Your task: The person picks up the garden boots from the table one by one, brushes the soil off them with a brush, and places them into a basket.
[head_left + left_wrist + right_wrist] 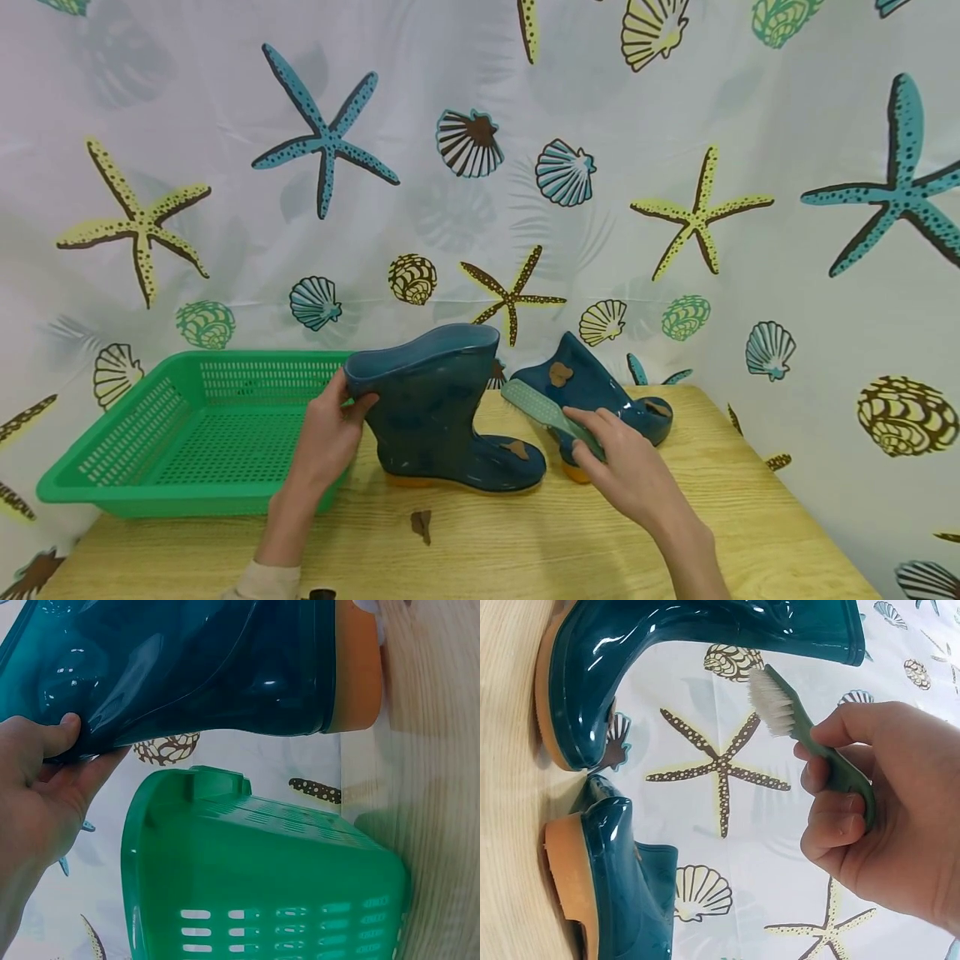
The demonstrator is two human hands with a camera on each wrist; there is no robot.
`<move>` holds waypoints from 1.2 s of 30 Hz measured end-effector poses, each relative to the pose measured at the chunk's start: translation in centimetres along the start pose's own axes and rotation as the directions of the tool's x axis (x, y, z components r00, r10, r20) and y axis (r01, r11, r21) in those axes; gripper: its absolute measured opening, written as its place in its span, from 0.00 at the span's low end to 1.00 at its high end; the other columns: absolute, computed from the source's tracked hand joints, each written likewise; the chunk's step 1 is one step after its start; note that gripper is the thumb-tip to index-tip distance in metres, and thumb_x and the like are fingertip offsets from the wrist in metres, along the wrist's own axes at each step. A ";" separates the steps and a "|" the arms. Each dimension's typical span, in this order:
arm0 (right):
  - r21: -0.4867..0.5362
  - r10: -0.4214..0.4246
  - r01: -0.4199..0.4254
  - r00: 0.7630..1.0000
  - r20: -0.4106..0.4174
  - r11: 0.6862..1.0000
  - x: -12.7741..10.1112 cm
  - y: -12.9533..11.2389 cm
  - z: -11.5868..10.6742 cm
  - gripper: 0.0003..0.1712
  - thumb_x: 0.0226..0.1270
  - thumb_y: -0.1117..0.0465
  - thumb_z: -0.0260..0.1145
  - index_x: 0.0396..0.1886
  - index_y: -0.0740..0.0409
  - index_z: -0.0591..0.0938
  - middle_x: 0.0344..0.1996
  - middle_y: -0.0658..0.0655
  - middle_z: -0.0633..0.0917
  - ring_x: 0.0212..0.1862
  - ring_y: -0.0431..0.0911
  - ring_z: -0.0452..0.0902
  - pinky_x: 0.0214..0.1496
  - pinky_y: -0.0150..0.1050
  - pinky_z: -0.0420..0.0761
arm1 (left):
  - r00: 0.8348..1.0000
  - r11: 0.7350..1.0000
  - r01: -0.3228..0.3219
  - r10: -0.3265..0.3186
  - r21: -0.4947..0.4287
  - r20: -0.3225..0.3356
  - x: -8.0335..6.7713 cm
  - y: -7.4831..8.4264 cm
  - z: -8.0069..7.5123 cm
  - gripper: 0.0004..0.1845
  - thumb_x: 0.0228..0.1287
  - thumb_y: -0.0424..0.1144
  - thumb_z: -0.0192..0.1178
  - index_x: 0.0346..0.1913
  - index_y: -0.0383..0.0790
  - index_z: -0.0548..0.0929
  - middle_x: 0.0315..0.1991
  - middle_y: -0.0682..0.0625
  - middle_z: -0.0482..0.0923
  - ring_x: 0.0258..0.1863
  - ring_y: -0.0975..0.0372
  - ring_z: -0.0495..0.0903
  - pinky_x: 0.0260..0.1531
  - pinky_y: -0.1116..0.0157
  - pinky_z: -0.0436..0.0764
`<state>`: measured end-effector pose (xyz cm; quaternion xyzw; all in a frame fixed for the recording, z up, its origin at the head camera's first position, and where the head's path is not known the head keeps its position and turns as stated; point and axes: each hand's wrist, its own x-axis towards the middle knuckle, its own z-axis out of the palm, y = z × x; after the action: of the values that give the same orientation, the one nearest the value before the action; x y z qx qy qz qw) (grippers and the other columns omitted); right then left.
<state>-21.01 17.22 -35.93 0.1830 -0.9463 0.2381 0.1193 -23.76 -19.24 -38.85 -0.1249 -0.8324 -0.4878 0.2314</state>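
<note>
On the wooden table, blue boot stands upright | your left hand pinches its shaft near the rim | green basket to your left | your right hand grips a green brush, fingers curled round its handle, bristles apart from both boots | second boot tilted, farther right | brown scrap in front

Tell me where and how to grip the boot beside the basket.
Take the boot by its shaft's back rim, probably best from the basket side: the boot stands upright, its open top offers an edge to pinch, and its toe points away.
</note>
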 end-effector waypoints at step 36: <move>0.100 0.078 -0.100 0.977 0.200 0.990 1.1 4.3 3.1 0.22 0.75 0.61 0.60 0.66 0.54 0.76 0.45 0.52 0.80 0.39 0.42 0.72 0.42 0.41 0.73 | 0.979 0.994 0.100 -0.105 0.035 0.178 -0.1 0.2 -1.1 0.22 0.78 0.35 0.50 0.70 0.38 0.61 0.62 0.34 0.73 0.62 0.41 0.76 0.56 0.44 0.80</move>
<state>-24.15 18.91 -40.03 0.1691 -0.9463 0.2756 0.0046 -23.29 -20.12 -38.31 -0.1222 -0.8613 -0.4752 0.1317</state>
